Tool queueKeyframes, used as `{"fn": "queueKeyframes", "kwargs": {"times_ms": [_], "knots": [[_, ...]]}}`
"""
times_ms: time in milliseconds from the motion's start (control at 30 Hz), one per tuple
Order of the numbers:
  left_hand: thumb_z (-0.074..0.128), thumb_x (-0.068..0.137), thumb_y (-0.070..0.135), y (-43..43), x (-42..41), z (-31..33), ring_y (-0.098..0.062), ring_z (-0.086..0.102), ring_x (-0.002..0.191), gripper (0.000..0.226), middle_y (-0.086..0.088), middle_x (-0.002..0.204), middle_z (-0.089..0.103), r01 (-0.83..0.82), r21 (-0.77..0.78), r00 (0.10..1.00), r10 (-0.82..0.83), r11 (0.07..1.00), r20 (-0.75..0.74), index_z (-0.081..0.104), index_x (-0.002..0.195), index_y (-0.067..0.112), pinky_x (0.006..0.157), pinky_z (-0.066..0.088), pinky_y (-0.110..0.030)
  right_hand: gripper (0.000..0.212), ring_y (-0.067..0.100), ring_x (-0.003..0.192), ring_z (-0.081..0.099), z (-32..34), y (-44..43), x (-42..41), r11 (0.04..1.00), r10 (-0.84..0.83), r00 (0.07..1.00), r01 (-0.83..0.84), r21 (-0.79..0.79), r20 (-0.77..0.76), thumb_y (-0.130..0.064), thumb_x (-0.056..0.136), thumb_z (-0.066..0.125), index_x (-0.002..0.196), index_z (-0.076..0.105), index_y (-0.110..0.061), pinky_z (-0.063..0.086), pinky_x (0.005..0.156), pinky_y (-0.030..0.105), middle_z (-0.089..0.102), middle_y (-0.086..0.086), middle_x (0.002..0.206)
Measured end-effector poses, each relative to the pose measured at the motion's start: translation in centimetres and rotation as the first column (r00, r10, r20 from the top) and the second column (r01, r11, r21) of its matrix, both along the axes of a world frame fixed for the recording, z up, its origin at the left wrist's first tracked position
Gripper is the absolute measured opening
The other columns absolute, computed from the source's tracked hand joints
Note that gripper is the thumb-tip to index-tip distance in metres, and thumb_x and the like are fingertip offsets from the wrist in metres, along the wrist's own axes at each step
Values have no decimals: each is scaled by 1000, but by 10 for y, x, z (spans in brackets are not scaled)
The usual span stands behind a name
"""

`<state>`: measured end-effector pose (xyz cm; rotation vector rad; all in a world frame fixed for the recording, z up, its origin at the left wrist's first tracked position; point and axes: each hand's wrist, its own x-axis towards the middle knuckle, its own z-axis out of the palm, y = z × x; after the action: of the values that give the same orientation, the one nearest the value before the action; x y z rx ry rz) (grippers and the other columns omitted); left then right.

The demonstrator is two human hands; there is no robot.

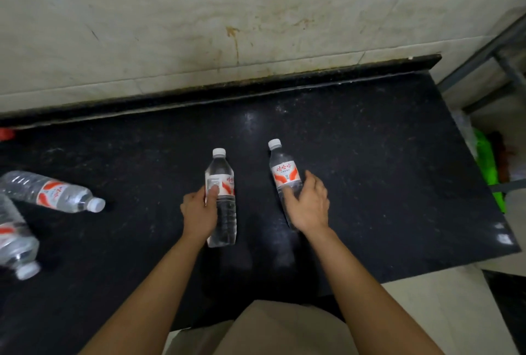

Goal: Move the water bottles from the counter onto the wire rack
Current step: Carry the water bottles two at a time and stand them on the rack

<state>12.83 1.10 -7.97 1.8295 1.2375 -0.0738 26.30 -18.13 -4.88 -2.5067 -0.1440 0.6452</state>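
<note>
Black desk [384, 169], left grip [199, 209] curled round the left bottle [225, 218], right grip [311, 204] wrapped round the right bottle [284, 172], spare bottle [54, 192] lying flat far left

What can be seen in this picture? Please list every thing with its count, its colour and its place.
Centre-left bottle: one, clear with white cap and red-white label, over the middle of the counter.
Centre-right bottle: one, same colours, to the right of the first.
Far-left bottle: one, same colours, lying on the counter at the left.
Edge bottle: one, same colours, lying at the left edge, partly cut off.
Counter: one, black, across the middle.
Wall: one, pale and stained, behind the counter.
Rack frame: one, grey metal, far right.
Green item: one, right of the counter, unclear.
Red item: one, far left edge, unclear.
Garment: one, beige, bottom centre.
Left hand: fingers grip the centre-left bottle.
Right hand: fingers grip the centre-right bottle.
</note>
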Motion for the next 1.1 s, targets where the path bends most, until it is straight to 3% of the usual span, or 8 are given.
{"fn": "queueKeyframes", "kwargs": {"times_ms": [133, 267, 367, 500, 600, 667, 867, 1100], "knots": [[35, 107, 44, 5, -7, 13, -39, 29, 139, 57, -25, 148, 35, -78, 34, 992, 81, 996, -100, 35, 156, 14, 117, 22, -44, 97, 34, 143, 35, -9, 20, 10, 995, 49, 998, -51, -81, -29, -58, 88, 64, 157, 18, -8, 32, 116, 51, 38, 15, 155], [31, 109, 35, 30, -29, 3, -43, 34, 139, 48, -30, 147, 41, -332, 35, 938, 333, 943, -92, 49, 147, 11, 117, 24, -43, 86, 34, 137, 40, -15, 20, 5, 994, 66, 997, -68, -82, -26, -44, 93, 64, 156, 16, -10, 41, 107, 50, 43, 16, 148], [30, 101, 61, 36, -34, 3, -38, 47, 132, 65, -19, 131, 59, -332, -51, 942, 329, 942, -69, 64, 131, 14, 118, 33, -50, 81, 32, 129, 46, -15, 15, 3, 996, 57, 998, -57, -61, -5, -40, 90, 69, 153, 24, -15, 47, 99, 46, 49, 13, 141], [52, 62, 96, 30, -32, 2, -31, 62, 115, 95, -7, 118, 68, -303, -96, 953, 302, 948, -27, 67, 122, 24, 104, 49, -53, 82, 28, 128, 47, -16, 8, -6, 999, -3, 998, 1, -33, -60, -39, 83, 76, 150, 32, -19, 45, 100, 42, 50, 8, 138], [79, 57, 76, 28, -25, 13, -28, 65, 112, 99, -6, 125, 66, -357, -181, 934, 354, 917, -50, 57, 135, 18, 100, 53, -49, 82, 28, 126, 49, -17, 5, -14, 998, -55, 995, 51, -47, -87, -39, 76, 81, 144, 43, -17, 47, 100, 41, 52, 8, 134], [88, 65, 53, 28, -20, 17, -27, 66, 104, 81, -7, 118, 65, -363, -226, 932, 352, 904, -88, 56, 128, 12, 93, 55, -44, 79, 28, 121, 53, -16, 4, -17, 994, -89, 989, 81, -71, -119, -42, 70, 84, 137, 50, -18, 51, 98, 41, 52, 7, 127], [91, 68, 30, 16, -15, 24, -24, 66, 88, 60, -7, 101, 65, -231, -180, 972, 220, 956, -77, 49, 109, 14, 81, 57, -42, 69, 22, 104, 58, -10, -11, -31, 984, -170, 969, 156, -89, -181, -48, 63, 84, 120, 58, -18, 49, 85, 28, 61, 8, 113], [84, 75, 14, -19, 28, 49, -22, 69, 87, 49, -6, 102, 66, 23, -349, 996, 10, 937, 92, 49, 110, 13, 71, 58, -37, 39, 21, 92, 69, 4, -65, -52, 910, -379, 895, 407, 82, -236, -39, 65, 83, 97, 66, -26, 57, 86, 38, 72, -1, 94]]}}
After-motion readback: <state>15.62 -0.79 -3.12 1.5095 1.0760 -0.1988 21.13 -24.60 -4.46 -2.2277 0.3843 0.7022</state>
